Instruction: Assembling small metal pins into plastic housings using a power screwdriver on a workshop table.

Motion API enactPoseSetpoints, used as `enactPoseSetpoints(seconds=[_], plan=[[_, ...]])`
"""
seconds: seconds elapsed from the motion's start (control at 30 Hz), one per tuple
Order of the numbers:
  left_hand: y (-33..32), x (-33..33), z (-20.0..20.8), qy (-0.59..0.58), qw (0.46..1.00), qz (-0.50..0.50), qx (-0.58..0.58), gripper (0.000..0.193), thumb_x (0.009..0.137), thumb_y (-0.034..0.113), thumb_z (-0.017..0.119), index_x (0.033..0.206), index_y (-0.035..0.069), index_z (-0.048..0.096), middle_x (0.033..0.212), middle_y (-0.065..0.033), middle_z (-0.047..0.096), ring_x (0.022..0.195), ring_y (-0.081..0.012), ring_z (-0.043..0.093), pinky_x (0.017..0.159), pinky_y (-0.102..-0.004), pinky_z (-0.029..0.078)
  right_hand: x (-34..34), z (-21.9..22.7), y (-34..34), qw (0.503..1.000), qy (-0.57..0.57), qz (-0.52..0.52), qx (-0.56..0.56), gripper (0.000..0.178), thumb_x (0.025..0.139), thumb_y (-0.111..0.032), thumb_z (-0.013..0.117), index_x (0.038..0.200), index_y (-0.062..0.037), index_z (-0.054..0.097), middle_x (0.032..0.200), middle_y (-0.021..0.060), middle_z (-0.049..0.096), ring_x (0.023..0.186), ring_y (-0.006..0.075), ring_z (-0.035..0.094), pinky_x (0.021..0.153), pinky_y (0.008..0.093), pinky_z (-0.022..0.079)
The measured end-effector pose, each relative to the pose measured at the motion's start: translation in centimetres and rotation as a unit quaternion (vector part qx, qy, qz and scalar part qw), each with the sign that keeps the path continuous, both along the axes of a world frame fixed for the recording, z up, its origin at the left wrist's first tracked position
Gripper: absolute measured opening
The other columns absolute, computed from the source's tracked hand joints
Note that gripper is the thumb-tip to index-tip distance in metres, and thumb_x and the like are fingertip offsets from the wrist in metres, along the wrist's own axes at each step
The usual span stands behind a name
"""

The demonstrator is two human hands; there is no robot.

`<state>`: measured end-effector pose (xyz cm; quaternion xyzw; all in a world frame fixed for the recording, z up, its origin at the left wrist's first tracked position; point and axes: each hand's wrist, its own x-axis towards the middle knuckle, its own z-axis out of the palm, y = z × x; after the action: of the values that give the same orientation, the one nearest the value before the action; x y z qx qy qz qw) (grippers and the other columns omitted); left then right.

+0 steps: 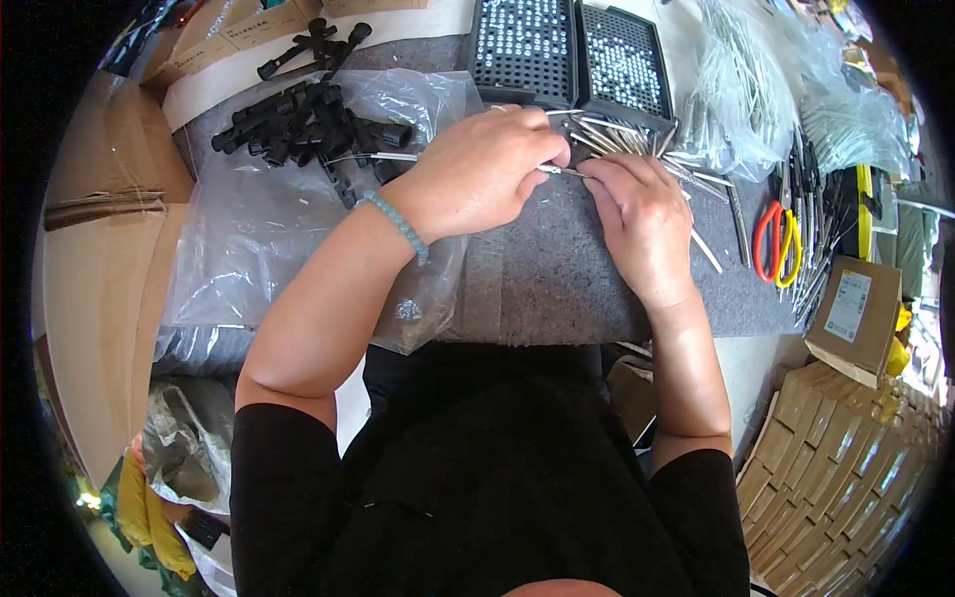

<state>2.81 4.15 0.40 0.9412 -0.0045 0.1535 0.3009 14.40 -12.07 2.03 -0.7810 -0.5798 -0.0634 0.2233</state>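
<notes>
Left of the scissors [765, 244], a thin metal rod [571, 172] is pinched by the left hand [487, 169] and the right hand [645, 207]; it is judged light, stiff and slick, best gripped near both ends. Beyond the scissors' left side, loose rods [622, 137] are heaped, then a black tray [555, 92] is set.

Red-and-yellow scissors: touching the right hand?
Apart. The head view shows grey mat and a metal rod between the right hand and the scissors.
</notes>
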Motion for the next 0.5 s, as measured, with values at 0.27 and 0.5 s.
enactPoseSetpoints(seconds=[0.27, 0.5], plan=[[-0.1, 0.1, -0.1, 0.009, 0.998, 0.000, -0.056, 0.018, 0.078, 0.003, 0.063, 0.096, 0.005, 0.060, 0.091, -0.0097, 0.058, 0.089, -0.0295, 0.057, 0.077, -0.0391, 0.047, 1.5, -0.5, 0.1, 0.995, 0.074, 0.055, 0.021, 0.015, 0.076, -0.010, 0.068, 0.091, -0.0092, 0.068, 0.090, 0.0039, 0.068, 0.087, 0.0225, 0.061, 0.081, 0.0353, 0.045], [-0.3, -0.1, 0.0, 0.002, 0.999, 0.016, -0.033, 0.019, 0.077, 0.001, 0.063, 0.095, 0.005, 0.059, 0.090, -0.0101, 0.058, 0.089, -0.0299, 0.057, 0.078, -0.0390, 0.047, 1.0, 0.2, -0.3, 1.000, -0.014, -0.010, 0.022, 0.019, 0.072, -0.013, 0.072, 0.090, -0.0099, 0.068, 0.094, 0.0006, 0.063, 0.089, 0.0230, 0.057, 0.080, 0.0350, 0.043]])
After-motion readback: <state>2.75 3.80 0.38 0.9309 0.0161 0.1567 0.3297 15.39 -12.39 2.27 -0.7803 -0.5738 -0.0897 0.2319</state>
